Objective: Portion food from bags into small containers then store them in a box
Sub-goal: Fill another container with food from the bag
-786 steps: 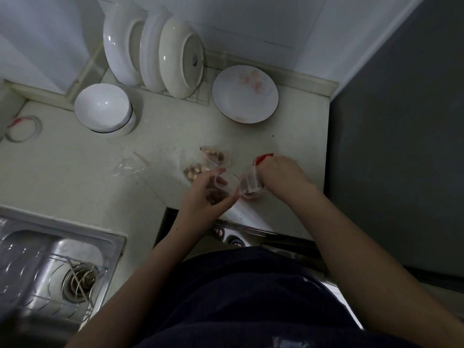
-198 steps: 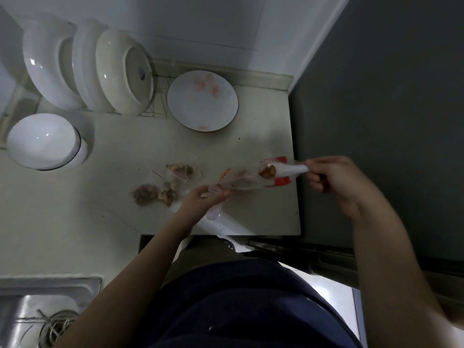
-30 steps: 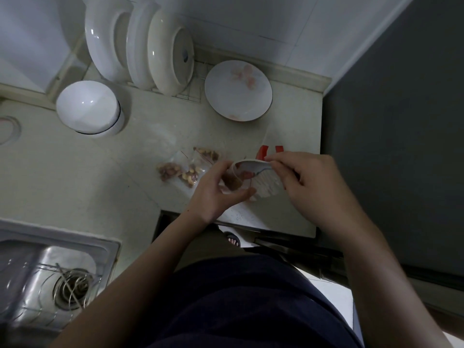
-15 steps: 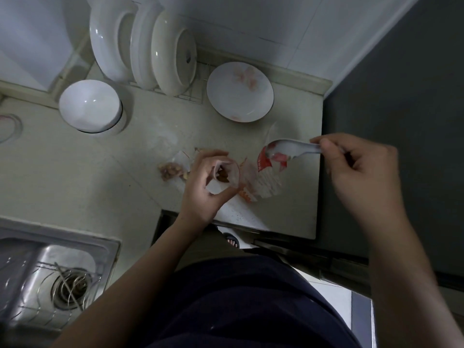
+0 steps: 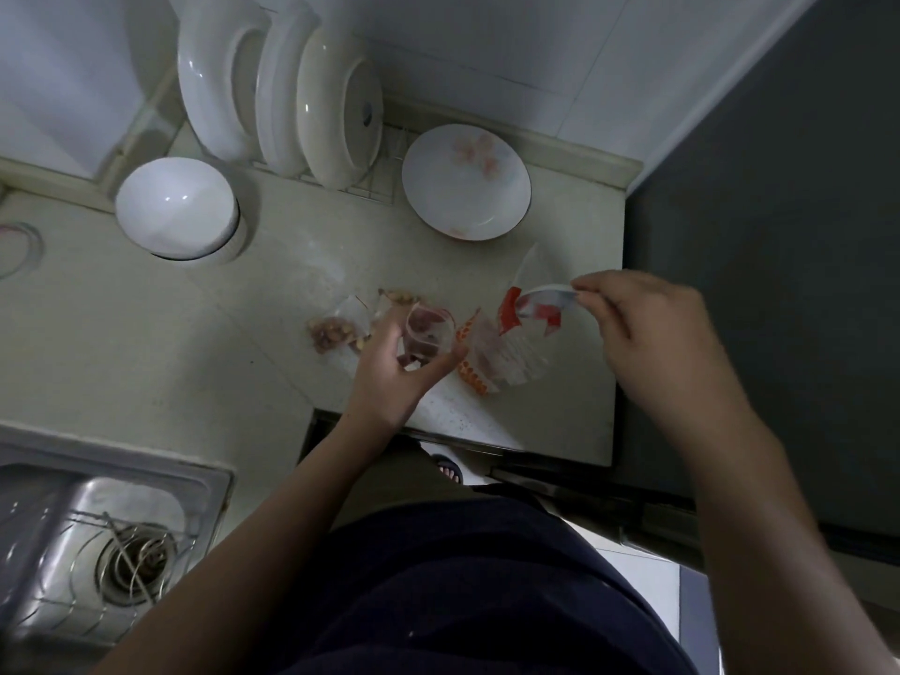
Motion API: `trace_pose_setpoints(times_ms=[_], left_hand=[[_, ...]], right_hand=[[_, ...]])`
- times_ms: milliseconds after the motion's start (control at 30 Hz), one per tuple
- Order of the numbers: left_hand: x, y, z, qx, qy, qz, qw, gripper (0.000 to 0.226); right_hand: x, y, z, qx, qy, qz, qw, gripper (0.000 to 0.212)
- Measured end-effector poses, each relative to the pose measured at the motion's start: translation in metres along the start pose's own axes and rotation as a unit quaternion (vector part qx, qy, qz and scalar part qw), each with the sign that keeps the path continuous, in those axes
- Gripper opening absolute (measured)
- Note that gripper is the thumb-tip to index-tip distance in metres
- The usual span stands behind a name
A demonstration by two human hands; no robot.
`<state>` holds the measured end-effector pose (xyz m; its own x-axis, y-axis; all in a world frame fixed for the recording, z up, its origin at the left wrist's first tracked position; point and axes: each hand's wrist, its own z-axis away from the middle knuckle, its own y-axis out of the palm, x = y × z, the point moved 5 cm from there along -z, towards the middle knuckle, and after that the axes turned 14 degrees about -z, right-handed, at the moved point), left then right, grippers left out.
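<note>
Over the pale countertop [image 5: 160, 343], both hands are at work near the front edge. Left hand [image 5: 397, 362] curls around a small clear container [image 5: 428, 333], thumb and fingers wrapped about its sides, mouth tilted up and toward the right; something dark and reddish sits inside, too dim to say more. Right hand [image 5: 647, 333] is up off the counter, fingertips pinched tight on a white spoon [image 5: 545, 297], its bowl pointing left toward the container. Directly under the spoon lies a clear bag with red and orange print [image 5: 501, 353], crumpled on the counter, just beside the left hand. Behind the left hand, two more small clear containers of brownish food [image 5: 336, 328] rest on the counter, touching or nearly so; hard to separate them. Further back, a white plate with faint pink marks [image 5: 465, 182] lies flat near the wall, a row of white dishes [image 5: 287, 90] stands on edge in a wire rack, and an upturned white bowl [image 5: 175, 207] sits to the left. A steel sink [image 5: 102, 538] shows at the lower left.
</note>
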<state>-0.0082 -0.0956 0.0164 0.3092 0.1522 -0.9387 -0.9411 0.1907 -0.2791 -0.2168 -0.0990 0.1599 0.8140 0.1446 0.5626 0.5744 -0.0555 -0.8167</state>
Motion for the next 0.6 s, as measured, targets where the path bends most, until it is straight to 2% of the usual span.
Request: trace_pose_setpoints(times_ms=[100, 200, 300, 433, 600], left_hand=[[0.003, 0.0, -0.003, 0.014, 0.004, -0.02, 1.0, 0.037], [0.009, 0.0, -0.003, 0.011, 0.008, -0.018, 1.0, 0.027], [0.017, 0.0, 0.0, 0.013, 0.01, -0.023, 1.0, 0.022], [0.028, -0.001, 0.002, 0.013, -0.011, -0.052, 0.999, 0.023], [0.033, 0.0, 0.006, 0.051, -0.019, -0.068, 0.996, 0.027]], right_hand=[[-0.001, 0.027, -0.013, 0.112, -0.046, 0.037, 0.992, 0.021], [-0.009, 0.056, -0.024, 0.22, -0.047, 0.096, 0.97, 0.029], [-0.016, 0.078, -0.035, 0.292, 0.012, 0.115, 0.949, 0.022], [-0.02, 0.098, -0.049, 0.324, 0.028, 0.166, 0.931, 0.017], [-0.037, 0.108, -0.051, 0.342, 0.09, 0.126, 0.927, 0.019]])
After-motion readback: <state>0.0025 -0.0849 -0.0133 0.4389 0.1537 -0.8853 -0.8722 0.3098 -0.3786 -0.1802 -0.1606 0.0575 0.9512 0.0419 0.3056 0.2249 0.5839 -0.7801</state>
